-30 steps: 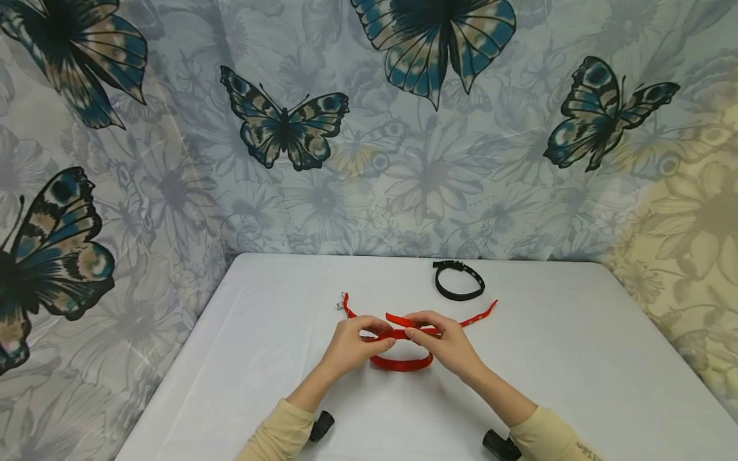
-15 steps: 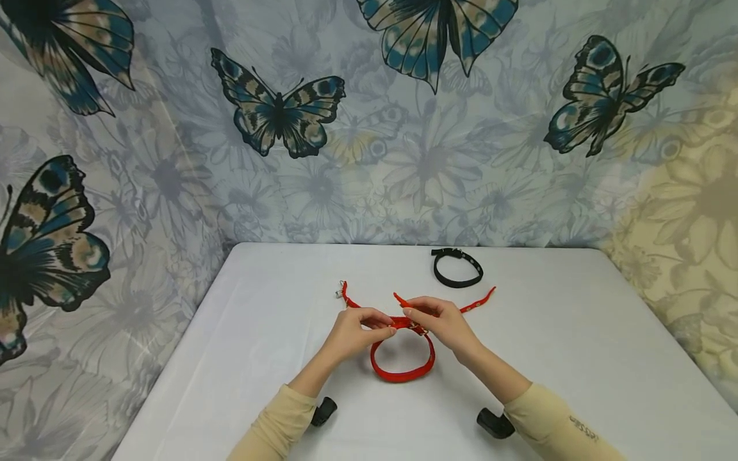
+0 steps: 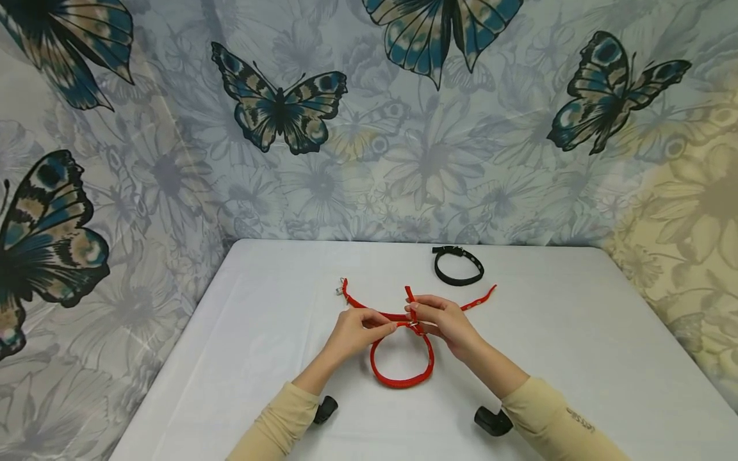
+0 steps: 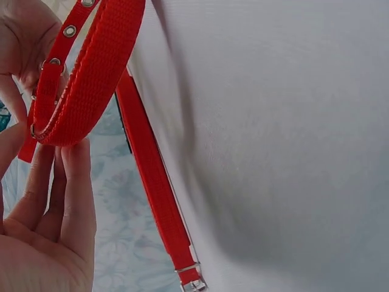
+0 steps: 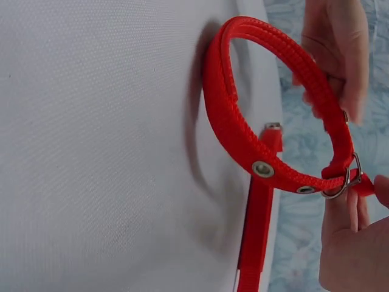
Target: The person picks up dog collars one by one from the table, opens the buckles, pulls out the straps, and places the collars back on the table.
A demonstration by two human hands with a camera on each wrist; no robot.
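Note:
A red collar (image 3: 401,383), bent into a loop with its strap through the metal buckle (image 5: 355,170), is held up between both hands. My left hand (image 3: 362,331) pinches the loop's left side close to the buckle. The fingers of my right hand (image 3: 450,325) pinch the free strap end, which sticks upward in the head view. Metal eyelets (image 5: 262,169) dot the strap. Behind the hands a second red collar (image 3: 366,310) lies stretched out on the table, its buckle (image 4: 193,283) at the left end; the hands partly hide its middle.
A black collar (image 3: 459,282), fastened in a ring, lies near the table's back edge. The white table (image 3: 277,282) meets a butterfly-patterned cloth (image 3: 323,192) behind. Black devices (image 3: 492,421) sit at both wrists.
The red loop has turned from nearly edge-on to facing the head camera. The strap end in my right hand has swung from pointing left to pointing up. The view has tilted slightly downward.

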